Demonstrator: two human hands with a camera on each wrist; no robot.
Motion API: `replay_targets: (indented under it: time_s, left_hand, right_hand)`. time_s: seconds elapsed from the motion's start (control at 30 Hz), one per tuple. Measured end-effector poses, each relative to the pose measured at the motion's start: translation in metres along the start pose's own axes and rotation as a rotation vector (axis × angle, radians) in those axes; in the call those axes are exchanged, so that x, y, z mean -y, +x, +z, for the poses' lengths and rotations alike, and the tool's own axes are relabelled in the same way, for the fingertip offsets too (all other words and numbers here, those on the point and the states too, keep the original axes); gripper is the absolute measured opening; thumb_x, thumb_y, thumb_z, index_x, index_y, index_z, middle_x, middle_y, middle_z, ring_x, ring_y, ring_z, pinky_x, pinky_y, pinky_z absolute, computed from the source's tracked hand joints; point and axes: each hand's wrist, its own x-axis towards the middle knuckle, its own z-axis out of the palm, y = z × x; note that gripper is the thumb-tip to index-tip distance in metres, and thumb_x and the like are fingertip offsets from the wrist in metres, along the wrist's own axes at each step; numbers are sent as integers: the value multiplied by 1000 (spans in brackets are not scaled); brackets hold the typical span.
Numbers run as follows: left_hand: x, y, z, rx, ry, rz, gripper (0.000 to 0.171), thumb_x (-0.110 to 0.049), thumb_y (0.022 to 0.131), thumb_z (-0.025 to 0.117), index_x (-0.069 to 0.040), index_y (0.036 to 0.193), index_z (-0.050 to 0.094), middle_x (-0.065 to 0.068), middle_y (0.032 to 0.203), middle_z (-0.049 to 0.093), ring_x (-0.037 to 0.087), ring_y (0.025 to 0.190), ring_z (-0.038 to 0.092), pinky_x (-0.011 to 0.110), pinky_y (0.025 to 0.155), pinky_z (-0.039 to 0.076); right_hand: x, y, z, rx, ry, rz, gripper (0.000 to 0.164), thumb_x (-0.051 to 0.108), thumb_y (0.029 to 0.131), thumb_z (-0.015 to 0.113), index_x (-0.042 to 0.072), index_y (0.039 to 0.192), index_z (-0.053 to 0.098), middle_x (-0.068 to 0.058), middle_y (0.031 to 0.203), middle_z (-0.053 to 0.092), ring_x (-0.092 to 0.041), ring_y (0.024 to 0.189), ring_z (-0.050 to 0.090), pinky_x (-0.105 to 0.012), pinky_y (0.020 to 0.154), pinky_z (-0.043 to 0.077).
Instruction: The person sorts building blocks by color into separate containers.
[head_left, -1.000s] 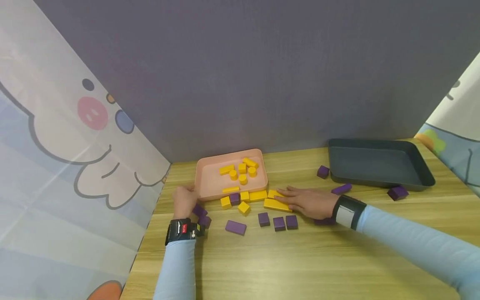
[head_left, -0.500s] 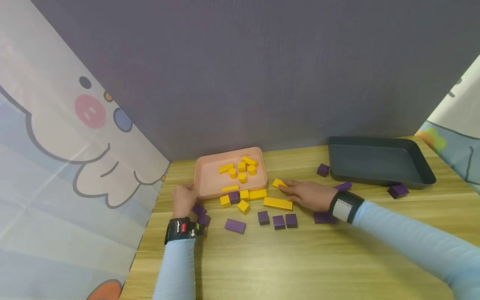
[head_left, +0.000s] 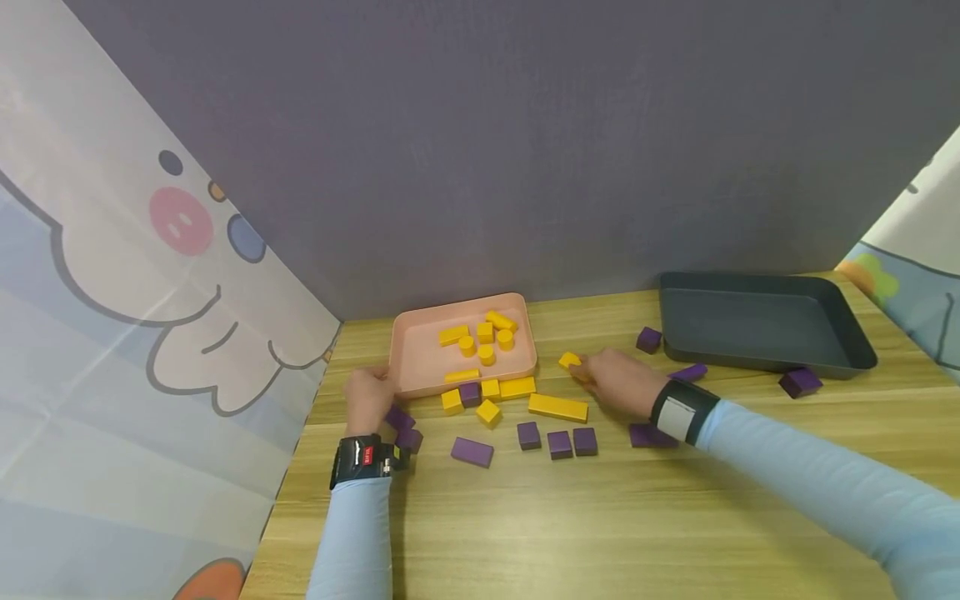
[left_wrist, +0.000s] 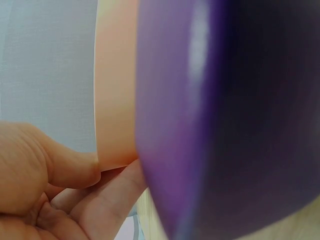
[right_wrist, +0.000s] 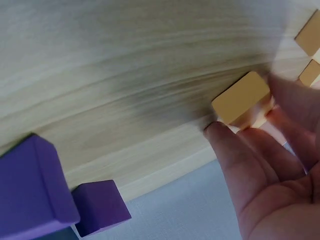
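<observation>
My left hand [head_left: 367, 402] pinches the near left corner of the pink tray [head_left: 414, 358] between thumb and fingers; the left wrist view shows the tray's wall [left_wrist: 116, 85] in that pinch. Several yellow blocks and short cylinders [head_left: 486, 355] lie inside the tray. To the right, my right hand [head_left: 624, 383] grips a small yellow block [right_wrist: 241, 97] between thumb and fingertips, close over the table. A long yellow block [head_left: 558, 407] lies just in front of this hand. Large and blurred in the left wrist view, a purple block [left_wrist: 170, 100] stands close to the left hand.
A dark grey tray [head_left: 757, 325] stands at the back right, with purple blocks [head_left: 800, 382] around it. Along the pink tray's front edge sit yellow blocks [head_left: 517, 388] and a purple cube [head_left: 469, 394]. More purple blocks [head_left: 472, 452] lie nearer. A grey wall [head_left: 510, 150] rises behind.
The right hand has slid a small yellow block away from the long one, back and to the right, and its fingers have closed around it. The left hand stays at the pink tray.
</observation>
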Motion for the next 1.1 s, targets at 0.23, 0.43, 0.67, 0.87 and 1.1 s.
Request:
replay_targets:
  time_s: [0.23,0.43,0.67,0.87,1.1]
  left_hand:
    - [-1,1,-1,7,-3,-8,35,-12,98,65,6,129,70,27,117,75,25,83,73,19,60,51]
    - [-2,0,-1,11,0,-15,36,-11,98,65,5,130,69,28,121,73,28,89,73,21,63,52]
    - [0,-1,0,16,4,-27,37,-11,97,64,4,131,68,26,132,69,34,108,70,30,76,56]
    - [3,0,1,17,1,-37,38,-9,96,65,5,131,68,27,130,70,32,101,70,21,66,49]
    - [2,1,1,1,8,-20,38,-9,94,66,4,129,69,27,131,69,36,108,71,35,80,59]
  right_hand:
    - [1,0,1,-25,-12,53,31,4,95,70,9,125,76,-18,109,79,-17,73,68,-29,63,57]
    - [4,1,1,-30,-31,53,20,8,98,69,9,115,79,-6,80,74,-11,60,51,-23,54,44]
    - [6,2,-1,-31,-89,27,19,5,94,72,10,110,81,-7,86,78,-12,68,63,-31,63,57]
    - [12,2,-3,-36,-77,48,26,2,92,71,9,115,81,-12,97,81,-14,73,65,-35,69,58]
    - [24,17,-12,-100,-31,75,32,1,92,71,8,123,77,-15,107,80,-14,65,55,-24,59,45]
